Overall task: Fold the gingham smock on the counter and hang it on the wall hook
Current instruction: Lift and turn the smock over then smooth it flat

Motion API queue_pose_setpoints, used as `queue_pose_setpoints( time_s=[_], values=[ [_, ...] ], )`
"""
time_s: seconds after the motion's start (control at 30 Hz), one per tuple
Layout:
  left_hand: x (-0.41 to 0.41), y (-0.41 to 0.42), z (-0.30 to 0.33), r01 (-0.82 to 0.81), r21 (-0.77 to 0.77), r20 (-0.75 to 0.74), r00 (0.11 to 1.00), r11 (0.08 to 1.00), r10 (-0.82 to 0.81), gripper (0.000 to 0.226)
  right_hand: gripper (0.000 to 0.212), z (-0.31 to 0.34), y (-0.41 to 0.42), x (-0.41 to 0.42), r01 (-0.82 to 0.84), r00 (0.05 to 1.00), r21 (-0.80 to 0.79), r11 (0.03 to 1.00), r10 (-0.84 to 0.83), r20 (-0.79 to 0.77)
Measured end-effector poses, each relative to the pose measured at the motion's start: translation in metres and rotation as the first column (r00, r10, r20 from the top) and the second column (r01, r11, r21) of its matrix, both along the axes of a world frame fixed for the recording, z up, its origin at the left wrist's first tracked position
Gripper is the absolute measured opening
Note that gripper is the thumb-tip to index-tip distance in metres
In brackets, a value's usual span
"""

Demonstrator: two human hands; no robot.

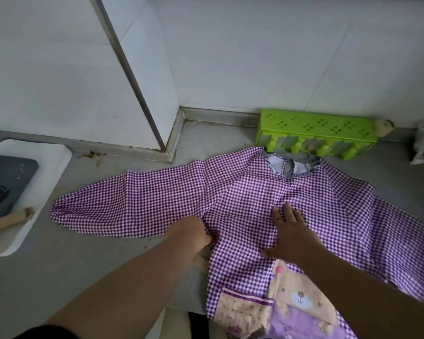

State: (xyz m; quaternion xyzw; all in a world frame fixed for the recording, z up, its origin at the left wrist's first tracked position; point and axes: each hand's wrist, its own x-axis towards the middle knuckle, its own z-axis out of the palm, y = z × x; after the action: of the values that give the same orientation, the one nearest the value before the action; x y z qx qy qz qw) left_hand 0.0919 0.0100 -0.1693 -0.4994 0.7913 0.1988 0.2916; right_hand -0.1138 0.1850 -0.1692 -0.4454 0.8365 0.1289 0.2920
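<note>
**Now both hands are on the spread smock**

Flat on the grey counter lies the purple gingham smock, front side up. Its neck opening points to the wall, and one sleeve stretches out to the left. The bear picture on the lower part is near the bottom edge of the view.

The left hand is at the place where this sleeve meets the body of the smock. Its fingers are curled into the cloth and the cloth makes small folds there, so the hand seems to pinch the fabric; the fingertips themselves are hidden under it.

The right hand rests on the chest part of the smock, palm down. Its fingers are straight and a little apart, and they point to the neck opening. The thumb goes out to the left. The cloth lies under the whole hand, not between the fingers.

Behind the smock, a green plastic rack stands against the wall and just touches the collar. On the left is a white tray with a dark flat thing in it.
</note>
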Motion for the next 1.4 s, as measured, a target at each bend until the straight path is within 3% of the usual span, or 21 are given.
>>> queue_pose_setpoints(
  time_s=[0.1, 0.17, 0.27, 0.37, 0.5, 0.57, 0.63, 0.7, 0.83, 0.87, 0.9, 0.97, 1.0, 1.07, 1.17, 1.2, 1.23, 1.27, 1.3, 1.4],
  values=[
    [-0.001, 0.004, -0.008, -0.005, 0.069, -0.054, 0.998, 0.998, 0.009, 0.024, 0.140, 0.000, 0.002, 0.000, 0.028, 1.000, 0.002, 1.000, -0.028, 0.013],
    [0.000, 0.006, -0.005, -0.007, 0.102, -0.134, 0.991, 0.995, 0.020, 0.020, 0.141, 0.000, 0.002, -0.001, 0.035, 0.999, -0.004, 0.999, -0.035, 0.017],
    [0.003, -0.004, 0.003, -0.194, 0.180, -0.290, 0.926, 0.964, 0.241, 0.024, 0.141, 0.000, 0.000, -0.003, 0.043, 0.999, -0.018, 0.999, -0.042, 0.018],
    [0.013, -0.021, 0.010, -0.347, 0.239, -0.326, 0.851, 0.907, 0.411, 0.030, 0.140, 0.000, -0.001, -0.006, 0.047, 0.999, -0.036, 0.998, -0.046, 0.023],
    [0.021, -0.015, 0.018, -0.447, 0.520, -0.278, 0.718, 0.728, 0.639, 0.054, 0.140, 0.001, -0.002, -0.007, 0.063, 0.998, -0.039, 0.997, -0.062, 0.023],
    [0.026, -0.007, 0.024, -0.471, 0.691, -0.167, 0.634, 0.549, 0.755, 0.080, 0.141, 0.002, -0.003, -0.007, 0.066, 0.998, -0.027, 0.997, -0.066, 0.023],
    [0.032, 0.000, 0.033, -0.369, 0.815, -0.122, 0.643, 0.446, 0.756, 0.064, 0.142, 0.002, -0.004, -0.007, 0.066, 0.998, -0.020, 0.998, -0.065, 0.022],
    [0.041, 0.003, 0.034, -0.267, 0.852, -0.151, 0.698, 0.450, 0.700, 0.048, 0.143, 0.003, -0.005, -0.008, 0.069, 0.997, -0.025, 0.997, -0.068, 0.025],
    [0.046, 0.005, 0.050, -0.206, 0.908, -0.190, 0.574, 0.365, 0.796, 0.042, 0.144, 0.005, -0.006, -0.009, 0.074, 0.997, -0.029, 0.997, -0.074, 0.033],
    [0.046, 0.006, 0.051, -0.180, 0.891, -0.228, 0.615, 0.416, 0.755, 0.043, 0.144, 0.004, -0.006, -0.009, 0.074, 0.997, -0.031, 0.997, -0.073, 0.030],
    [0.046, 0.007, 0.056, -0.116, 0.855, -0.281, 0.716, 0.506, 0.639, 0.042, 0.145, 0.004, -0.006, -0.010, 0.075, 0.997, -0.035, 0.997, -0.074, 0.028],
    [0.045, 0.010, 0.063, 0.092, 0.711, -0.337, 0.914, 0.697, 0.224, 0.039, 0.147, 0.003, -0.007, -0.009, 0.077, 0.997, -0.033, 0.997, -0.076, 0.024],
    [0.043, 0.014, 0.064, 0.237, 0.618, -0.335, 0.942, 0.750, -0.021, 0.045, 0.147, 0.003, -0.008, -0.009, 0.076, 0.997, -0.031, 0.997, -0.076, 0.019],
    [0.041, 0.023, 0.060, 0.530, 0.479, -0.329, 0.847, 0.700, -0.417, 0.059, 0.148, 0.002, -0.008, -0.010, 0.075, 0.997, -0.021, 0.997, -0.075, 0.012],
    [0.053, 0.032, 0.041, 0.872, 0.164, -0.222, 0.489, 0.462, -0.844, 0.046, 0.150, 0.002, -0.010, -0.010, 0.067, 0.998, -0.016, 0.998, -0.066, 0.007],
    [0.057, 0.033, 0.036, 0.922, 0.061, -0.170, 0.388, 0.383, -0.906, 0.038, 0.149, 0.003, -0.010, -0.010, 0.067, 0.998, -0.017, 0.998, -0.067, 0.009],
    [0.059, 0.033, 0.031, 0.937, -0.025, -0.153, 0.342, 0.350, -0.927, 0.027, 0.149, 0.004, -0.011, -0.010, 0.068, 0.998, -0.018, 0.998, -0.068, 0.011],
    [0.059, 0.034, 0.031, 0.930, -0.048, -0.160, 0.353, 0.364, -0.922, 0.017, 0.149, 0.003, -0.011, -0.010, 0.069, 0.998, -0.015, 0.998, -0.069, 0.013],
    [0.058, 0.036, 0.034, 0.916, -0.050, -0.187, 0.382, 0.397, -0.905, 0.011, 0.148, 0.003, -0.011, -0.010, 0.068, 0.998, -0.012, 0.998, -0.068, 0.011],
    [0.054, 0.042, 0.045, 0.750, 0.102, -0.280, 0.652, 0.654, -0.704, 0.008, 0.149, 0.004, -0.010, -0.011, 0.073, 0.997, -0.012, 0.997, -0.073, 0.006]
  ],
)
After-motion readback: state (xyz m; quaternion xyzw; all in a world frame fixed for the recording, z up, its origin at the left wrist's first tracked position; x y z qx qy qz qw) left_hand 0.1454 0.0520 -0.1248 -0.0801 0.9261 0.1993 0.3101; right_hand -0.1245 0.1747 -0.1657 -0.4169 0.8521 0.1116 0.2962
